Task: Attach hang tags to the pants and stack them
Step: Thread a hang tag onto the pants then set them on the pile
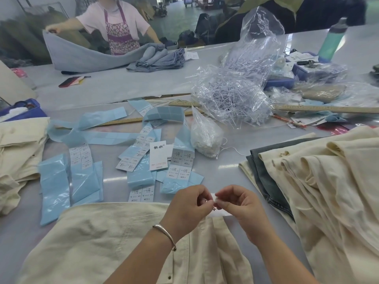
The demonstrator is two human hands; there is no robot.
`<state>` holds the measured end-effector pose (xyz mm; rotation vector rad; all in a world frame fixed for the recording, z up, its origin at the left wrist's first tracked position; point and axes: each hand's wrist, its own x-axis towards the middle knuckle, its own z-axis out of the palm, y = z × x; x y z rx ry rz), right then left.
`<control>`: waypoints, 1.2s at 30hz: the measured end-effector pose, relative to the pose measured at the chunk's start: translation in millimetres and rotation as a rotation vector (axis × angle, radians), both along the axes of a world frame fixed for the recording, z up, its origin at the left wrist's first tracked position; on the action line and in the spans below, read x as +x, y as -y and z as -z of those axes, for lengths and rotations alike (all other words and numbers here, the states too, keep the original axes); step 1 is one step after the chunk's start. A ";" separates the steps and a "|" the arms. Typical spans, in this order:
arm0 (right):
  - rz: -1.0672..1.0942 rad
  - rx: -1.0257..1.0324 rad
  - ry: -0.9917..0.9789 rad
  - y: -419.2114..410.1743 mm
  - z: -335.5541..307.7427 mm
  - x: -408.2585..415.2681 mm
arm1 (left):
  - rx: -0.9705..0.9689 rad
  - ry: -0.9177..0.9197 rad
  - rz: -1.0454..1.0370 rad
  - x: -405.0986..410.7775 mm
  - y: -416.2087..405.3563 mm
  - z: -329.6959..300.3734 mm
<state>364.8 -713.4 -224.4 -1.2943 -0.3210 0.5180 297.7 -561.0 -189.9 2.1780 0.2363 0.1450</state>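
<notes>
Across the big pale grey table (114, 87) it's pretty much organised chaos. Biggest thing near me is the cream cotton pants (106, 238) spread flat right under the wrists, waistband edge toward the far side. Off to the right sits a rumpled heap of more cream pants with one grey denim pair (307, 181) tucked in; a smaller cream pile (18, 152) sits on the left, probably one of them the done stack, can't say which. Middle of the table: a clear plastic bag of white tag fasteners (231, 99), then light blue sticker backing strips (82, 181) scattered about, and a white card hang tag with black lettering (159, 158) lying loose.

Now the small stuff. The left hand (188, 203) and right hand (238, 201) are close together just above the waistband, both pinching a small white tag piece (214, 198) between fingertips. What the little dark bit below it is, can't tell. The waistband lies directly beneath the hands, running left-right, so fastening looks like a short drop straight down, with neither hand clearly closer.
</notes>
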 end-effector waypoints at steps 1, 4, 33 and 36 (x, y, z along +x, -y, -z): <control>0.000 -0.021 0.030 0.2 -0.7 0.6 | 0.009 -0.005 0.007 -0.1 -0.4 0.4; -0.025 -0.088 0.112 0.6 -5.9 1.1 | 0.048 -0.021 0.030 -0.3 -1.7 0.8; 0.170 -1.057 1.016 -67.5 -4.4 -94.9 | 0.226 -0.173 -0.183 -94.4 -127.5 48.8; 0.023 -1.325 0.901 -90.9 7.4 -114.7 | 0.315 -0.278 -0.360 -142.7 -178.3 55.1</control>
